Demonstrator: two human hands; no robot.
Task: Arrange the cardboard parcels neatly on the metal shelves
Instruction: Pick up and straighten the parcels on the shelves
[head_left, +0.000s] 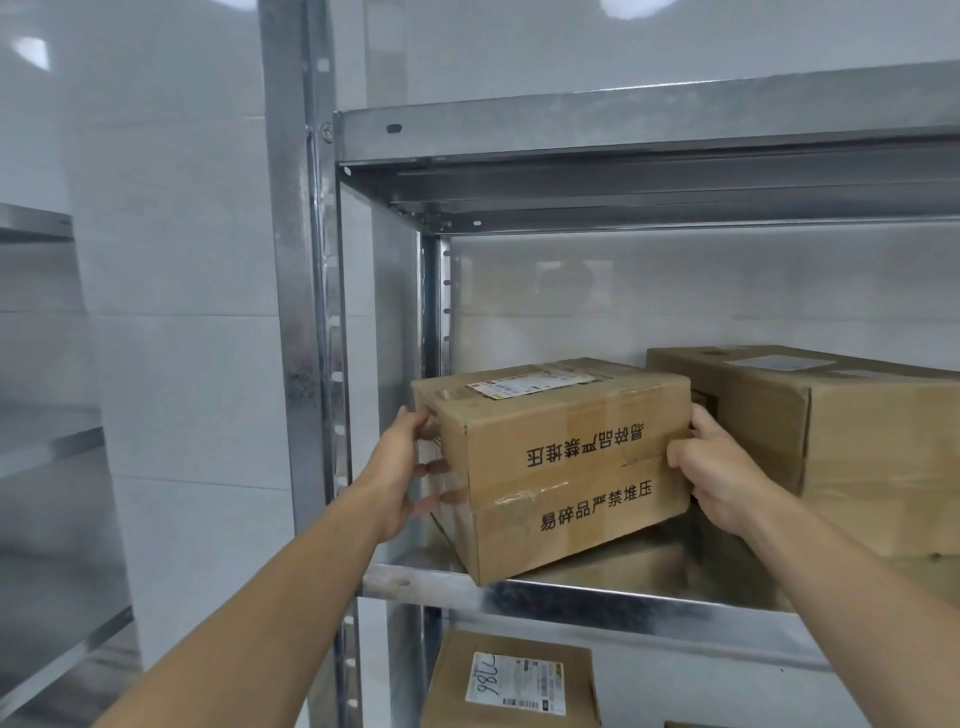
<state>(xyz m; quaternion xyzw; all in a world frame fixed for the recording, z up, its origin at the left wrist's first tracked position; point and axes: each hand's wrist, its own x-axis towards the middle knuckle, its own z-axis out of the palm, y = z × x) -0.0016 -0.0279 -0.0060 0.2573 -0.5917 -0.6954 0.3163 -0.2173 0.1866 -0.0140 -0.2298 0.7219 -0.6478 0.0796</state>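
A taped cardboard parcel (566, 467) with black printed characters and a white label on top rests at the left end of a metal shelf (571, 592), turned at an angle with its front corner past the shelf's edge. My left hand (410, 467) grips its left side, and my right hand (711, 467) grips its right side. A larger cardboard parcel (857, 431) stands right beside it, further back on the same shelf. On the shelf below sits another parcel (511, 680) with a white label and handwritten digits.
The upright post (301, 312) of the rack rises just left of my left hand. An upper shelf (623, 130) spans overhead. A second metal rack (47, 467) stands at the far left against the white tiled wall.
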